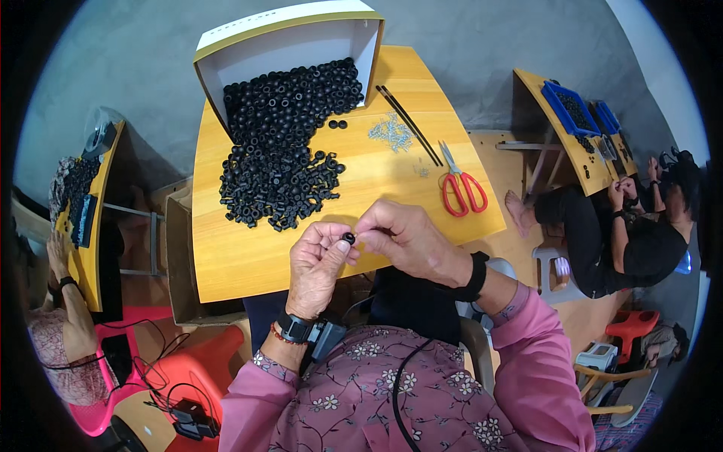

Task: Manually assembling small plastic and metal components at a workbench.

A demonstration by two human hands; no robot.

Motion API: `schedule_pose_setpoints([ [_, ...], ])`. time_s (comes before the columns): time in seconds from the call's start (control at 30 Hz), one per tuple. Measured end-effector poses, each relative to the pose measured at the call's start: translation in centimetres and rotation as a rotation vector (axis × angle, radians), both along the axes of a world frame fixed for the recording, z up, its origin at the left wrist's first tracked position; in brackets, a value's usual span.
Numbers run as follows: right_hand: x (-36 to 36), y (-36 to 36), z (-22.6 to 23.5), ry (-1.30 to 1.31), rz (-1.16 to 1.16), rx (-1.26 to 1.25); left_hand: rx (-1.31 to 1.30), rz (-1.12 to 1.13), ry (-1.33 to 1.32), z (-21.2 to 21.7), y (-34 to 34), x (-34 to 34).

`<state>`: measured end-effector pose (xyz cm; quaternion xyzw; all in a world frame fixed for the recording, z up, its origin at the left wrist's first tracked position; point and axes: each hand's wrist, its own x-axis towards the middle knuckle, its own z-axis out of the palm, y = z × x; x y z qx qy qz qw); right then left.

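Left grip on ring, scissors beyond

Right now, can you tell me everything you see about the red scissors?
The scissors have two big red loop handles, which look like plastic, and short, pointed, silvery blades that look like metal. They lie flat on the right side of the yellow table, just right of the lower ends of two dark sticks. The points face away from the person and a little left. The loops stand apart. Only the table seems to touch them.
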<state>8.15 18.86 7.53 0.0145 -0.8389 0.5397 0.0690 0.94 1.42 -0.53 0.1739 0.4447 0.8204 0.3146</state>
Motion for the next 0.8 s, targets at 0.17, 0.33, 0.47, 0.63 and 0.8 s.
schedule_pose_setpoints([
  [0.17, -0.5, 0.4, -0.5, 0.247, 0.103, 0.384, -0.059, 0.009, 0.026, 0.3, 0.0, 0.2],
  [0.33, -0.1, 0.1, -0.1, 0.230, 0.144, 0.449, -0.076, 0.010, 0.053, -0.1, -0.1, 0.2],
  [0.47, 0.1, -0.2, 0.2, 0.221, 0.133, 0.484, -0.070, 0.006, 0.045, 0.0, -0.1, 0.1],
  [0.63, 0.0, -0.4, 0.2, 0.204, 0.093, 0.335, -0.048, -0.002, 0.040, 0.1, -0.1, 0.0],
  [0.8, 0.2, 0.2, -0.9, 0.201, 0.079, 0.288, -0.045, -0.012, 0.026, 0.0, 0.0, 0.0],
])
